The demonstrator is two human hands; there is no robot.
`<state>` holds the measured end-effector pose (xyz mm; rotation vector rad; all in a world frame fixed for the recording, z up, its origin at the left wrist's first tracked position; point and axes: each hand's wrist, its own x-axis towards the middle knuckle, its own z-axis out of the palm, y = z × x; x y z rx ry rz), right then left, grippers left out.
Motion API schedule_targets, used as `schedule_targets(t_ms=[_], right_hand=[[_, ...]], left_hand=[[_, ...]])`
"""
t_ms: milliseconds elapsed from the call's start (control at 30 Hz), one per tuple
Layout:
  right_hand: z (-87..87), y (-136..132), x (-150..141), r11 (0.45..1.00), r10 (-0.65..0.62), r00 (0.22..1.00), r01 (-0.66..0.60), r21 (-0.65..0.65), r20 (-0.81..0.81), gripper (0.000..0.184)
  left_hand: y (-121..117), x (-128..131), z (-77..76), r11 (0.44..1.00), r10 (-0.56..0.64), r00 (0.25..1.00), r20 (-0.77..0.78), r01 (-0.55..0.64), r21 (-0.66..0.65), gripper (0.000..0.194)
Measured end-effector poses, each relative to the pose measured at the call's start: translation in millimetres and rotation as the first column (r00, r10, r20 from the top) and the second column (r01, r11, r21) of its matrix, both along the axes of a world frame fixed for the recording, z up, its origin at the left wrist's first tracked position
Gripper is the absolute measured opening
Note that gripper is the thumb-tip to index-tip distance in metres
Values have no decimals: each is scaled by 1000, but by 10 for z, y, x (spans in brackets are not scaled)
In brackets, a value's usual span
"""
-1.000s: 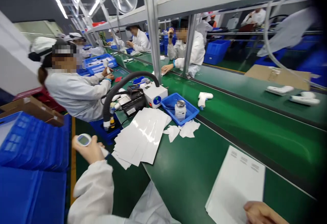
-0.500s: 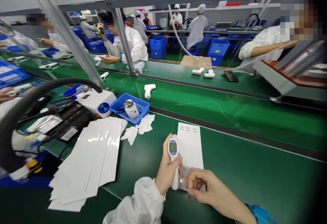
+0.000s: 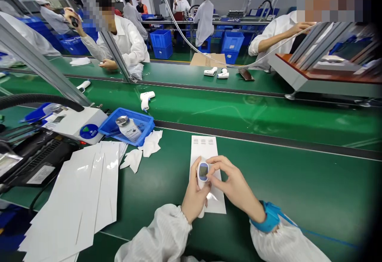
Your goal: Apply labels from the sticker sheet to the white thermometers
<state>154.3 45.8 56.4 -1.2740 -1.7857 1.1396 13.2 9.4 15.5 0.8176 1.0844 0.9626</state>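
My left hand [image 3: 195, 192] grips a white infrared thermometer [image 3: 202, 175] upright by its handle, with the blue-rimmed display facing up. My right hand [image 3: 231, 182] reaches across from the right, its thumb and fingertips pinching the thermometer's head at the display's edge. Beneath both hands, a white printed sheet [image 3: 204, 146] lies flat on the green belt. The lower handle is mostly hidden by my left hand. A blue strap circles my right wrist.
A stack of glossy white sheets [image 3: 79, 192] lies to the left, beside torn white scraps [image 3: 140, 150]. A blue tray [image 3: 128, 124] holds a labelled bottle. A white machine [image 3: 79, 122] with a black hose stands further left. Another thermometer [image 3: 145, 99] lies beyond, with co-workers across the belt.
My view has swung right and levelled. The thermometer has moved from the far left to above the white sheet, and my right hand has risen from the sheet onto the thermometer's head.
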Motion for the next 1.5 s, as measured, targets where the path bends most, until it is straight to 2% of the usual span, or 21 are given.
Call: schedule_targets(t_ms=[133,300,433,667,1033,1267,1500], right_hand=[[3,108,-24,999,16,999,-18,-43,-39,8],[-13,130,-60,999,3,999,-5,-42,-45,7],[-29,134,-86,998,-36,998,33,-52,-56,7],[-30,146,-113,996,-59,996,55,-64,-66,6],[-51,149,-117,996,-81,993,76,-56,-86,6],[-50,148,-119,995,-85,991,80,-54,-104,6],[-46,147,-118,996,-75,992,70,-48,-97,6]], left_hand=[[-38,-7,-23,1000,14,1000,-9,-14,-18,73],[-63,-5,-73,999,38,998,-48,-37,28,71],[-62,4,-64,994,90,993,-78,-84,74,70],[-58,4,-40,993,99,992,-76,-94,69,70],[-68,-5,-33,1000,9,999,-48,-9,3,73],[-50,7,71,999,18,999,-31,-19,-30,71],[-46,2,57,1000,7,999,-32,-8,-20,71]])
